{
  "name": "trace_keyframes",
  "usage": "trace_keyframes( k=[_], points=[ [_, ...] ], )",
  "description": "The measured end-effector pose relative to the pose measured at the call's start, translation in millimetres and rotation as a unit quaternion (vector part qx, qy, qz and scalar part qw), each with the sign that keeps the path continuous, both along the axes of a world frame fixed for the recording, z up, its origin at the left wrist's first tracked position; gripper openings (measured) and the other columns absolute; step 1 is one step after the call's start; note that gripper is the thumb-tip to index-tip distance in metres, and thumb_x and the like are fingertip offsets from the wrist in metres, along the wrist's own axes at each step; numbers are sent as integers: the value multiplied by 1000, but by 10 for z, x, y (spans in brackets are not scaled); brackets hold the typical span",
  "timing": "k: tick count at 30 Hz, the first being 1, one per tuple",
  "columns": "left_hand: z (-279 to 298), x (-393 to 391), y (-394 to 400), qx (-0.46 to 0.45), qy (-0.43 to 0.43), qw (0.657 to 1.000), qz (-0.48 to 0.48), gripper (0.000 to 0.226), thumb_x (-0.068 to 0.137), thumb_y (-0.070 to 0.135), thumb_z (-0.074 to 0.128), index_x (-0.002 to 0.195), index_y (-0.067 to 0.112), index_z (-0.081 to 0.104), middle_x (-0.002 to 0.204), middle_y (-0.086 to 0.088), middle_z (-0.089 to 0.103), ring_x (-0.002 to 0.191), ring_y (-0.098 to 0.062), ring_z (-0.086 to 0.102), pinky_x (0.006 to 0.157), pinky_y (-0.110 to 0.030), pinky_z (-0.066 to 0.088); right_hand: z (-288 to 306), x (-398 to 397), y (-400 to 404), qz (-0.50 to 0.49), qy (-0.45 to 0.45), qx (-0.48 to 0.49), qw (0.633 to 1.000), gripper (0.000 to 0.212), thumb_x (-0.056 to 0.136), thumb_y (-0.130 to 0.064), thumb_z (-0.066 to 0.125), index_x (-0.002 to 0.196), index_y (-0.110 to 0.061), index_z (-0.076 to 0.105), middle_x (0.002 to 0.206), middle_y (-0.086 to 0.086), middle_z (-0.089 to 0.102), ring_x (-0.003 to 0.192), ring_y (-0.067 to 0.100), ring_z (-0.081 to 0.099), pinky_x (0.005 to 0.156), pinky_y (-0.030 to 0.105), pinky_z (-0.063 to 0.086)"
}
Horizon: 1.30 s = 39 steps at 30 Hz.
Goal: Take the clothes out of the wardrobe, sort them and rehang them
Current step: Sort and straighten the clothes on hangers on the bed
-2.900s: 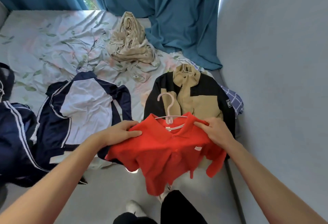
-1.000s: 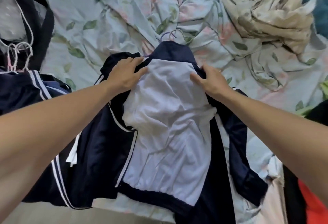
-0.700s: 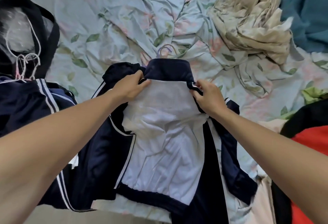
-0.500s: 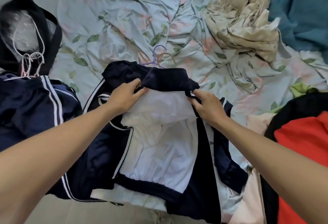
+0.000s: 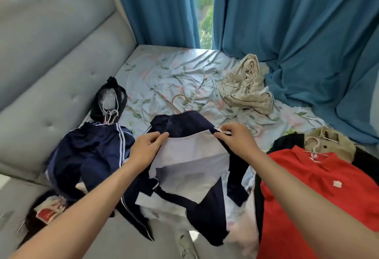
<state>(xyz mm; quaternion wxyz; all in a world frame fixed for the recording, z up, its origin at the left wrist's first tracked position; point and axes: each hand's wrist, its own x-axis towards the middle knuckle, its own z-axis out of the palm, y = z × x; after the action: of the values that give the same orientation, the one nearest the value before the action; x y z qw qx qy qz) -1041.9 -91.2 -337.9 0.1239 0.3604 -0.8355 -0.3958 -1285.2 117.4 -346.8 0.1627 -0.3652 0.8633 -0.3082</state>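
I have lifted the navy-and-white jacket (image 5: 190,168) off the bed (image 5: 164,74), left hand (image 5: 143,150) and right hand (image 5: 235,137) each pinching a shoulder, ready for sorting.

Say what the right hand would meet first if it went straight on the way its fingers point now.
The right hand pinches the navy-and-white jacket at the shoulder, fingers aimed left toward the left hand. Going on, it would likely run along the jacket's navy collar first, then meet the left hand; depth is unclear.

Both bare forearms reach forward, left hand (image 5: 146,150) and right hand (image 5: 236,138) raised side by side, each pinching fabric between thumb and curled fingers, right pinch apparently tighter though blurred.
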Motion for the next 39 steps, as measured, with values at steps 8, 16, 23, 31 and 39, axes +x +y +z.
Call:
trace_keyframes(
  k=[8, 16, 23, 31, 39],
  points=[
    [1321, 1032, 1316, -95, -13, 993, 74, 45, 100, 50, 62, 68, 24, 44, 59, 6, 48, 58, -14, 46, 57, -38, 33, 1363, 1566, 629, 79, -61, -145, 984, 45, 95, -49, 57, 137, -36, 60, 127, -10, 62, 122, 16, 57, 101, 42, 51],
    [1424, 1315, 2239, -72, 6, 996, 60, 33, 106, 36, 52, 76, 24, 44, 66, 2, 54, 64, -17, 54, 61, -44, 45, 1931, 2237, 651, -23, -60, -242, 968, 33, 109, -29, 47, 82, -12, 55, 71, -1, 57, 67, 20, 53, 62, 38, 38],
    [1434, 1784, 2250, 159, 72, 985, 0, 30, 109, 32, 53, 86, 16, 62, 72, 8, 54, 72, -7, 51, 70, -29, 44, 1864, 2561, 598, -41, -210, -284, 934, 33, 112, -18, 41, 83, -3, 44, 75, 6, 45, 71, 17, 44, 67, 27, 38],
    [1351, 2128, 1454, -17, 97, 995, -11, 29, 106, 28, 59, 133, 35, 56, 126, 15, 57, 121, -2, 51, 101, -26, 41, 1820, 2756, 608, -25, -260, -285, 922, 30, 114, -10, 35, 85, -8, 43, 70, -1, 38, 67, 26, 36, 63, 27, 44],
    [1134, 1776, 1282, -76, -48, 958, -274, 31, 101, 60, 47, 106, 35, 63, 104, 14, 68, 102, -9, 64, 92, -44, 54, 2014, 2908, 956, -148, -186, -332, 913, 29, 113, -6, 31, 87, -9, 42, 68, 3, 33, 57, 14, 33, 51, 24, 37]
  ],
)
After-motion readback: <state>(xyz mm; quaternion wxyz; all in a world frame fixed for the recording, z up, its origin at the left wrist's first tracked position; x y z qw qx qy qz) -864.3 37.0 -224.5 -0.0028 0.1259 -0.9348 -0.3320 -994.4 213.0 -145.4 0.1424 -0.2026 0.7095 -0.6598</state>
